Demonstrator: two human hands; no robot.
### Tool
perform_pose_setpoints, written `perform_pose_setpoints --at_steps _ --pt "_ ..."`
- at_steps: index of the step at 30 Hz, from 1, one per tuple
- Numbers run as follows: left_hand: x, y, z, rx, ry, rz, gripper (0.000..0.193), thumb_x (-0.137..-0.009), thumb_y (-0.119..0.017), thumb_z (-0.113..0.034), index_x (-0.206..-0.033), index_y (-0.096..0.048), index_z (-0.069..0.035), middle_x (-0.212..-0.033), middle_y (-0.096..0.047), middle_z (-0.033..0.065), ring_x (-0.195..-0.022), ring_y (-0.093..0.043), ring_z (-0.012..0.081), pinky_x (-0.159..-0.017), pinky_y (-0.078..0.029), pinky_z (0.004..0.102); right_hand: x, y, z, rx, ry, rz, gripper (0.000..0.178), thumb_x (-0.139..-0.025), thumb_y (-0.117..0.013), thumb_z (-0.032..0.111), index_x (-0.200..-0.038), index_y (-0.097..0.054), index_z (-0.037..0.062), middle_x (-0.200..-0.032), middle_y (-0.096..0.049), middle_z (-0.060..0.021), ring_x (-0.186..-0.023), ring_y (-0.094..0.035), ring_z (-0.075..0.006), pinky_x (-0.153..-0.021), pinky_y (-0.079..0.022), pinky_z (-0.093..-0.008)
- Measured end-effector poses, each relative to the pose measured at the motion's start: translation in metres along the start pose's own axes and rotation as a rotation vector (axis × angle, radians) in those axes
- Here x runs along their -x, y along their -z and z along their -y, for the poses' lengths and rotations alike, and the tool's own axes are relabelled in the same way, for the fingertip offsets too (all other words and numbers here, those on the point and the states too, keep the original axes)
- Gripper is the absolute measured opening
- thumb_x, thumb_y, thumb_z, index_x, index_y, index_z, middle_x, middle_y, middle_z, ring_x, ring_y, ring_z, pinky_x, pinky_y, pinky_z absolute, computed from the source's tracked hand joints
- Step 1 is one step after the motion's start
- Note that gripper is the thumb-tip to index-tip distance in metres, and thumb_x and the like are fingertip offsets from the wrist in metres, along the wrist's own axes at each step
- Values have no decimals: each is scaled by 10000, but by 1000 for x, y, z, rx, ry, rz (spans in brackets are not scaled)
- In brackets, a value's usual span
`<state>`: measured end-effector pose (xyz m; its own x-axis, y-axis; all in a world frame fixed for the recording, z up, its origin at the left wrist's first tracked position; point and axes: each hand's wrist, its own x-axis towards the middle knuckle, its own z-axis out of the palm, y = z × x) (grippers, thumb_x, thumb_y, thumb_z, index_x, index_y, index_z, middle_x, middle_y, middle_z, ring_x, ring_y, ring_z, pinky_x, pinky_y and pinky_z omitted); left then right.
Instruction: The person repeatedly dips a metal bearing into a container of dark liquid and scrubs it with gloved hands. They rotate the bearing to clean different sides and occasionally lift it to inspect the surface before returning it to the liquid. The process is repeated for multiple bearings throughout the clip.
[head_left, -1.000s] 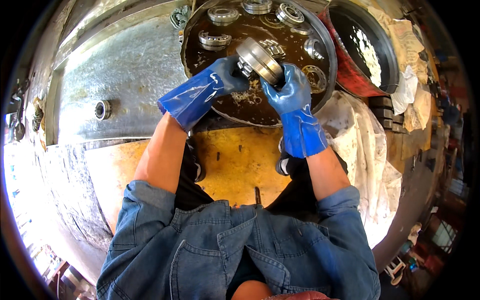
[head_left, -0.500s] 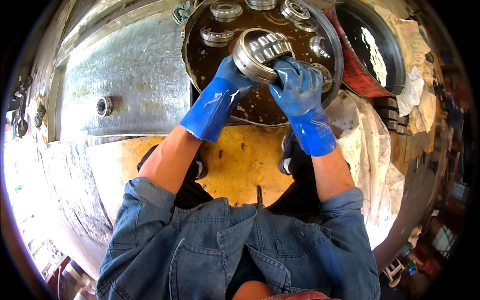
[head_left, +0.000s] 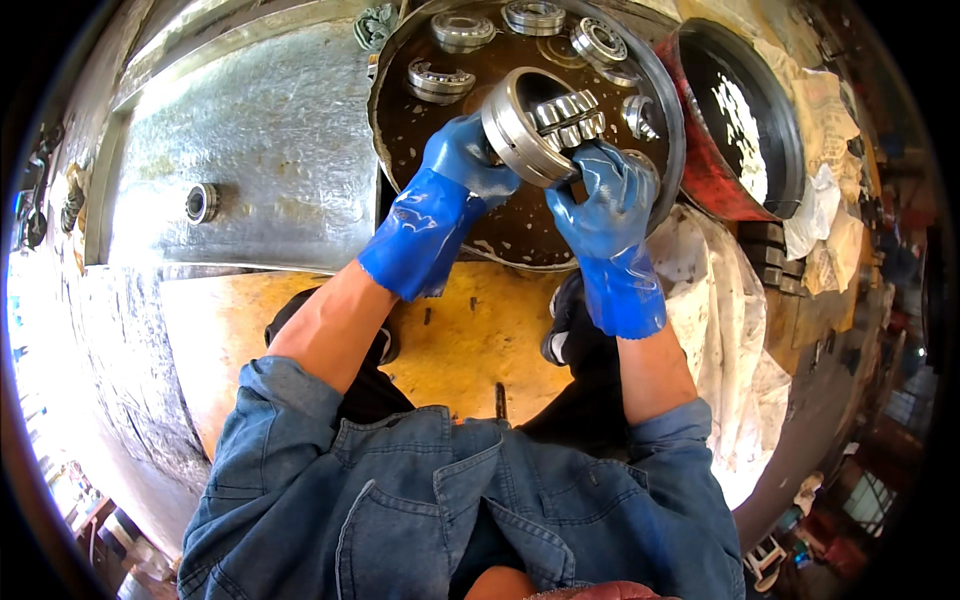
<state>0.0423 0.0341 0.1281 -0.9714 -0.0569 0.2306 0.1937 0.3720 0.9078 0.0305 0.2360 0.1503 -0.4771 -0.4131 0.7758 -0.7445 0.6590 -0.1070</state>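
Both my hands wear blue rubber gloves and hold a large spherical roller bearing (head_left: 512, 128) above a round basin (head_left: 668, 120) of dark brown liquid. My left hand (head_left: 462, 160) is closed round the near left side of its shiny outer ring. At the right, my right hand (head_left: 608, 190) grips the inner roller set (head_left: 570, 118), which sits tilted out of the outer ring with two rows of bright rollers showing. My right fingertips are partly hidden behind the rollers. Several other bearings lie in the basin, among them a bearing (head_left: 440, 82) at the left and another (head_left: 599, 42) at the far right.
A metal tray (head_left: 270, 120) on the left carries one small bearing (head_left: 201, 203). Right of the basin stands a red drum (head_left: 690, 130) with dark liquid. A stained pale cloth (head_left: 715, 300) hangs at the near right. A greenish rag (head_left: 375, 28) lies by the basin's far left rim.
The roller set has turned inside the outer ring and now stands more steeply across it. The bearing and both hands have shifted slightly right; the whole view has also moved a little.
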Motion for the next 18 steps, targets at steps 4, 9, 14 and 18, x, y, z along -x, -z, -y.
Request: perform_pose_setpoints --at_steps 4,9,14,18 --pt "-1 5 -18 -244 -79 -40 402 -719 -829 -344 -1043 -730 -126 -897 -748 138 -827 -727 349 -745 -595 422 2 3 -5 42 24 7 517 -667 -830 179 -1142 -642 97 -1092 -644 -121 -934 -642 -304 -826 -520 -463" --pt "1 13 -15 -466 -187 1 438 -701 -832 -432 -999 -722 -132 -827 -736 135 -760 -716 360 -689 -587 444 1 7 -1 54 20 14 537 -655 -840 185 -1144 -640 88 -1088 -650 -130 -915 -647 -310 -793 -530 -461" --pt "1 16 -20 -532 -193 15 488 -677 -838 -480 -989 -719 -125 -810 -732 130 -733 -716 343 -684 -585 431 0 8 0 -5 9 17 539 -646 -844 164 -1130 -630 66 -1065 -667 -135 -884 -653 -312 -792 -529 -457" --pt "1 18 -20 -597 -178 37 519 -679 -841 -528 -978 -717 -123 -784 -733 113 -706 -718 330 -685 -585 425 1 7 0 -16 -8 24 554 -646 -851 173 -1137 -619 61 -1070 -669 -140 -882 -654 -312 -784 -531 -456"
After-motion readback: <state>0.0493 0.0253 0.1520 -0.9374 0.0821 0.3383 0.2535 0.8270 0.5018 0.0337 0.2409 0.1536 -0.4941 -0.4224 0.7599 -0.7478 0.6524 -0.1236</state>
